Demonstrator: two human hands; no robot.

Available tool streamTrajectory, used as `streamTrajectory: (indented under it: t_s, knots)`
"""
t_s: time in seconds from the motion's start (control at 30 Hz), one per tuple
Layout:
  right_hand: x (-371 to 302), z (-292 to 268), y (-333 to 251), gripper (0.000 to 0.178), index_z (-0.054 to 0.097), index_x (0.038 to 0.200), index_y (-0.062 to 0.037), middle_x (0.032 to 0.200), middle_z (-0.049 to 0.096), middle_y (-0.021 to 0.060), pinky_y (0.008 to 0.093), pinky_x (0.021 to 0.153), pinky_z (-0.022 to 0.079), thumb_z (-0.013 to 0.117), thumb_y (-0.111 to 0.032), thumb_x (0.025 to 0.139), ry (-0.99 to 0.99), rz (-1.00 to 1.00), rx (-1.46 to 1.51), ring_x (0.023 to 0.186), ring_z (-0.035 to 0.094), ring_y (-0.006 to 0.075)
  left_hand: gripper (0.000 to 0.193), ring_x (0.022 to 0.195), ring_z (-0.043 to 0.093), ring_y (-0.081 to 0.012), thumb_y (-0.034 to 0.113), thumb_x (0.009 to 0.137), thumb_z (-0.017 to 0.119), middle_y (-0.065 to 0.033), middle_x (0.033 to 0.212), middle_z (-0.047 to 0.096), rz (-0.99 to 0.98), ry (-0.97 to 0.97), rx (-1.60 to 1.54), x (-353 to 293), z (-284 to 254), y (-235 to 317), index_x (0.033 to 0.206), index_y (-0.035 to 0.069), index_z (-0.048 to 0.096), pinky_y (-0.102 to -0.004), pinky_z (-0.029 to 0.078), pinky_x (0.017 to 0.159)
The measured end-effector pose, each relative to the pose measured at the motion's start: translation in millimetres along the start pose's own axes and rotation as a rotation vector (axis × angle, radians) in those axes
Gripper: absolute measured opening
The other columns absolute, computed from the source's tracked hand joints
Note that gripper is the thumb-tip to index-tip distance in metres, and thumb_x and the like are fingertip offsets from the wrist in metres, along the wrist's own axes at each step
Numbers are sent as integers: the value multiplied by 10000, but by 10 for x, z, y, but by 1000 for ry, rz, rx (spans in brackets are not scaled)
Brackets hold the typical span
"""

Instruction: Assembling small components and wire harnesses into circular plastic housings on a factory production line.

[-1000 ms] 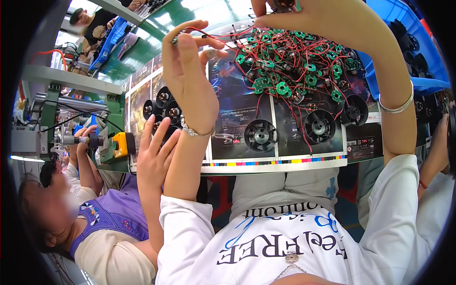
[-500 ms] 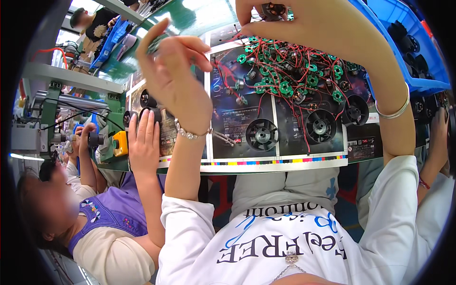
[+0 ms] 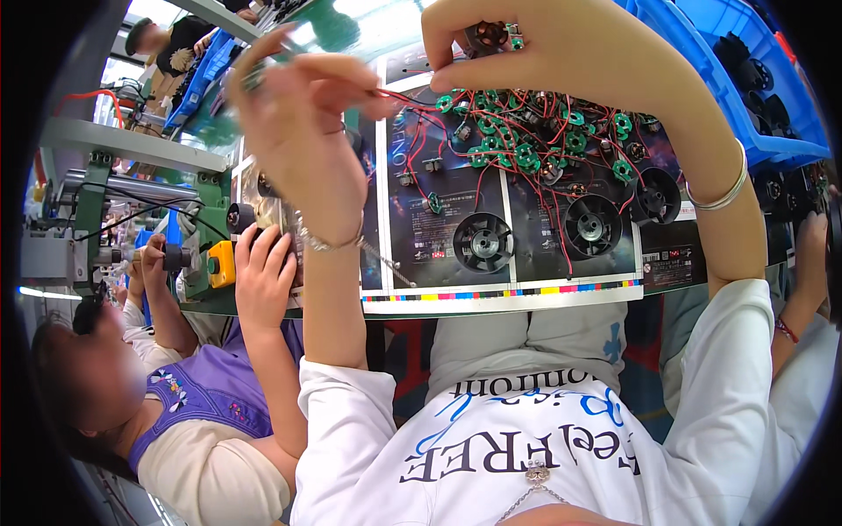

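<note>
At the left of the pile my left hand (image 3: 307, 131), blurred by motion, has its thumb and fingertips closed on thin red wires (image 3: 410, 98). These wires run from the fingers towards a tangled heap of small green circuit boards (image 3: 526, 158) with motor windings and red leads. My right hand (image 3: 526, 66) is above the heap, fingers curled round a small motor core with copper windings (image 3: 488, 35). Part of that core is hidden by the fingers. Three round black fan housings, the left one (image 3: 484, 243), the middle one (image 3: 593, 226) and the right one (image 3: 655, 196), lie nearer to me.
Printed dark sheets (image 3: 438, 272) cover the green table. At the far right stands a blue bin (image 3: 702, 79) with black fan parts. A co-worker's hand (image 3: 263, 276) rests by the table edge at left, close to a yellow box (image 3: 222, 265) and a metal press frame (image 3: 132, 188).
My left hand has moved left and slightly towards me, and red wires now stretch from its fingertips. Loose boards at the heap's left have shifted. My right hand has drifted slightly left with the motor core.
</note>
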State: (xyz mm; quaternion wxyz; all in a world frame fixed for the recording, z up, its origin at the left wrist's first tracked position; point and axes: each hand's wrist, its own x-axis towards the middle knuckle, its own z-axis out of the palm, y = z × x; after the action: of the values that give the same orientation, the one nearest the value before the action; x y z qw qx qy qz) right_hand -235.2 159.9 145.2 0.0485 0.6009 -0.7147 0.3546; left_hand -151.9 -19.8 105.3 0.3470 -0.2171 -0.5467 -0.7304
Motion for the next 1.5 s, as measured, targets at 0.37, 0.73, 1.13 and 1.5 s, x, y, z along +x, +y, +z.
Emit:
streamTrajectory:
  t_s: [0.37,0.73,1.13,1.5]
  knots:
    - [-47,-20,132,120,696,821,-19,600,596,32,248,758,480,697,-136,850,-32,-4,-74,499,461,139,378,625,573,-101,307,1024,497,-104,871,674,-101,-64,378,68,-131,-81,1273,26,538,-190,437,531]
    - [-40,72,186,49,703,828,-24,685,658,40,245,632,462,720,-55,793,-77,-101,60,502,462,140,308,602,557,-94,206,981,592,-105,896,672,-210,33,133,1,73,-94,1224,16,585,-169,411,512]
    - [-42,75,138,76,719,857,-20,724,683,45,239,572,437,709,-18,782,-190,-127,70,495,454,148,266,424,416,-42,118,971,597,-103,844,711,-262,-48,200,-10,-7,-125,1215,12,588,-162,321,370]
    - [-33,-30,75,86,724,864,-22,719,677,50,234,563,438,711,-14,779,-246,-218,29,490,456,142,288,410,413,-45,116,966,602,-108,859,714,-54,44,239,2,-21,-90,1241,34,582,-164,323,360]
